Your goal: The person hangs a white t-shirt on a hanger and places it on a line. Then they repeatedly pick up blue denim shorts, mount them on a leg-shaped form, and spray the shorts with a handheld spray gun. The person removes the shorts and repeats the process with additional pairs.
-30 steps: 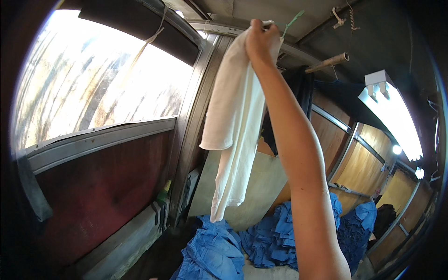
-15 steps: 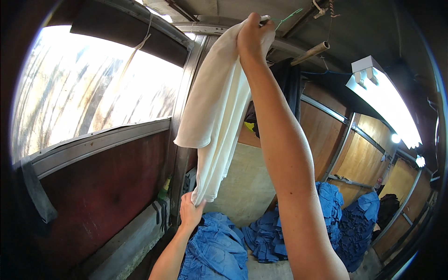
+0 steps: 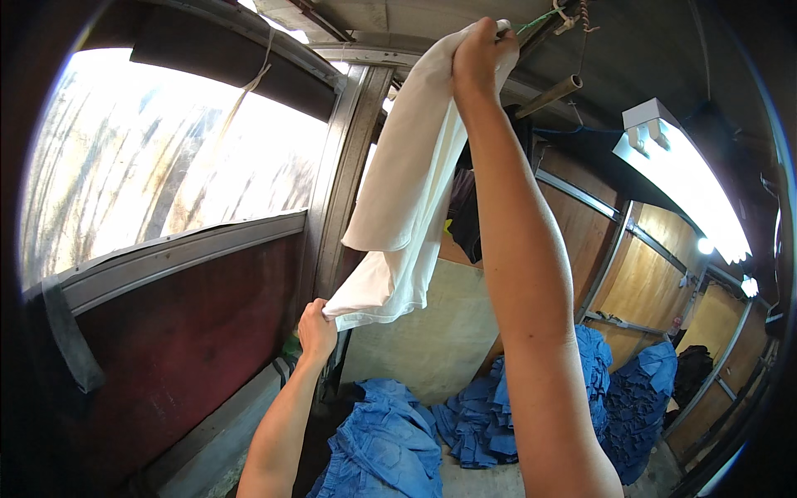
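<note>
A white garment [image 3: 407, 158] hangs stretched between my two hands; its exact kind does not show. High up, close to the roof, my right hand [image 3: 484, 66] is closed around its gathered top end. A thin green string [image 3: 538, 21] runs from just beside those fingers. Lower on the left, my left hand [image 3: 317, 332] pinches a bottom corner of the white cloth, pulling it out to the side. One long fold, shaped like a sleeve or panel, drops in front of the rest.
Piles of blue denim clothes [image 3: 386, 444] lie below, with more stacks [image 3: 639, 407] along the right. A tube light [image 3: 685, 187] hangs at right. A wooden pole [image 3: 550, 95] sticks out near my raised arm. A bright sheeted window [image 3: 174, 149] fills the left wall.
My left hand has moved up and leftward, drawing the garment's lower corner outward so the cloth spreads. My right hand has shifted slightly right at the top.
</note>
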Demonstrator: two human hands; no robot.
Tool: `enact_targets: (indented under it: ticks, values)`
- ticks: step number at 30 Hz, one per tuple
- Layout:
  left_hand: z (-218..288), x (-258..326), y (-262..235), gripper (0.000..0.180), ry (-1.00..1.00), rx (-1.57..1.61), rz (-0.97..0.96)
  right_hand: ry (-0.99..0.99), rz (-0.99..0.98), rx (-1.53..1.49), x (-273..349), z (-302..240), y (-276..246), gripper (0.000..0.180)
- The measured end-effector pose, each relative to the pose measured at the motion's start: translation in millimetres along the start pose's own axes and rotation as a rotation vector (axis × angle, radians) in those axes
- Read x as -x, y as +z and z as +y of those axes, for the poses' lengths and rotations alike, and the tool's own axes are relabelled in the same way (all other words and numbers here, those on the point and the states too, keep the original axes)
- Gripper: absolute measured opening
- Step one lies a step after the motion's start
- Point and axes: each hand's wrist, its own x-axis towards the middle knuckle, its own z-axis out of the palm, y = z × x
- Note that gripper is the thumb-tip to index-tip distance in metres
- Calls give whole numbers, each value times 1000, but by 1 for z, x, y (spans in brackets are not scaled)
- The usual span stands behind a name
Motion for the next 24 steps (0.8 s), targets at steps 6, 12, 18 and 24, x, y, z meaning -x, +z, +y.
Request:
enact_targets:
  ticks: [6, 12, 18, 24]
  values:
    - [3, 1, -4, 13, -25, 2, -11, 126, 17, -137, -12, -1, -6, 41]
    - [8, 0, -5, 13, -53, 24, -26, 82, 3, -153, -32, 1, -9, 45]
    - [13, -3, -7, 14, -38, 49, -35, 89, 25, -81, -48, 6, -11, 45]
    - [14, 1, -10, 17, -39, 35, -65, 122, -52, 39, -56, 15, -21, 35]
